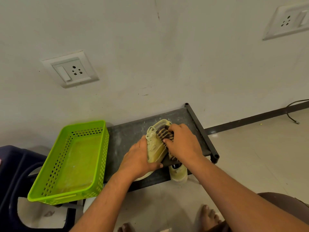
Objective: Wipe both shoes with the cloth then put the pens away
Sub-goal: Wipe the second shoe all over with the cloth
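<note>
While your right hand [183, 145] clenches the striped cloth [164, 133] and presses it onto the flank of the pale shoe [154, 149], your left hand [138, 159] curls round that shoe's near end and pins it to the dark shelf [128, 133]. The split makes sense. One hand braces so the shoe cannot slide or roll under the rubbing, and the cloth is bunched in your fist so the pressure lands on a small patch. The shoe lies tilted, with its laces turned toward your bracing hand, which leaves the side under the cloth exposed for wiping.

Just below your right wrist, under the shelf's front edge, the second shoe [178, 174] sits lower down, apart from the one you hold. Whether it has been wiped I cannot tell.

On the outer side of your left hand, near the forearm, sits the green basket [58, 198]. It is open-topped with perforated walls, and nothing shows inside it but its bare, smeared bottom. No pens are in view, so I cannot say where they lie. The basket looks to me the likely place for them. Beyond the basket stands a dark blue stool [15, 164].
</note>
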